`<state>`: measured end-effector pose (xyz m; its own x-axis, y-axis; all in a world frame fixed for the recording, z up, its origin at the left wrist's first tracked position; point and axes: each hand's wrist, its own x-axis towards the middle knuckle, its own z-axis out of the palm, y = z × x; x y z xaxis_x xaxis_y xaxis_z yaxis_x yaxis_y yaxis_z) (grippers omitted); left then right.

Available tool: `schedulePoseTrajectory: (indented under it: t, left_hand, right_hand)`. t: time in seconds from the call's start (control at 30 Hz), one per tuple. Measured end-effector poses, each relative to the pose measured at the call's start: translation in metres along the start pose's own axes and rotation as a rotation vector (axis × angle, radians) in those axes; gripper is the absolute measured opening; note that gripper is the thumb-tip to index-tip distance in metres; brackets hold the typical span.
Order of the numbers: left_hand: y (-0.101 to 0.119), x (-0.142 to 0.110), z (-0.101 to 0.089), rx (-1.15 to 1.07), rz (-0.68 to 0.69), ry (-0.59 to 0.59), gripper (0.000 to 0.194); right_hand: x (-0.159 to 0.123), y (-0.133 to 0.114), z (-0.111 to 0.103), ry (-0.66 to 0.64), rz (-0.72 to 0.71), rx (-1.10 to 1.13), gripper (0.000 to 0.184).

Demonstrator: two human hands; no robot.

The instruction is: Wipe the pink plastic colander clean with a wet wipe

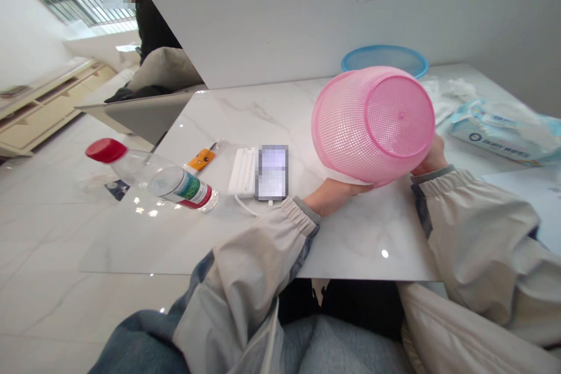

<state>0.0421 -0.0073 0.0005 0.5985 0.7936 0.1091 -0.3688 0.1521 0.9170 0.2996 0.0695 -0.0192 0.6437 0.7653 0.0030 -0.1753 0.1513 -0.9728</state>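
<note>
A pink mesh plastic basket is tilted on its side above the table, its round base turned toward me. My left hand reaches under its lower edge, the fingers hidden behind the basket. At the basket's right side, my right hand grips it, with most of its fingers out of sight behind the mesh. A strip of something white shows between my left hand and the basket; I cannot tell what it is.
On the marble-patterned table are a phone, a white power bank with a cable, an orange keychain and a red-capped bottle. A blue basket and a wipes pack lie beyond. Another person sits back left.
</note>
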Motion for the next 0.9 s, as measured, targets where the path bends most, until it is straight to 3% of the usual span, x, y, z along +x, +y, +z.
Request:
schedulePoseTrajectory:
  t: [0.17,0.43,0.57,0.7,0.8,0.9]
  left_hand:
    - [0.002,-0.003,0.0,0.053,0.027,0.026,0.068]
    - [-0.004,-0.003,-0.003,0.146,0.055,0.141,0.078]
    - [-0.004,-0.005,0.0,0.282,0.097,0.207,0.078]
    - [-0.004,-0.005,-0.001,0.392,0.114,0.196,0.07]
    - [-0.006,-0.001,-0.004,0.471,0.156,0.156,0.062]
    - [-0.005,0.001,-0.005,0.503,0.174,0.147,0.059]
  right_hand:
    - [-0.009,-0.007,0.008,0.072,0.107,0.094,0.021]
    - [-0.025,-0.019,0.021,0.029,0.145,0.171,0.02]
    - [-0.036,-0.025,0.028,-0.083,0.137,0.189,0.006]
    - [-0.044,-0.024,0.031,-0.15,0.094,0.127,0.027]
    - [-0.047,-0.017,0.031,-0.244,0.09,0.099,0.029]
    - [-0.047,-0.008,0.029,-0.422,0.119,0.054,0.026]
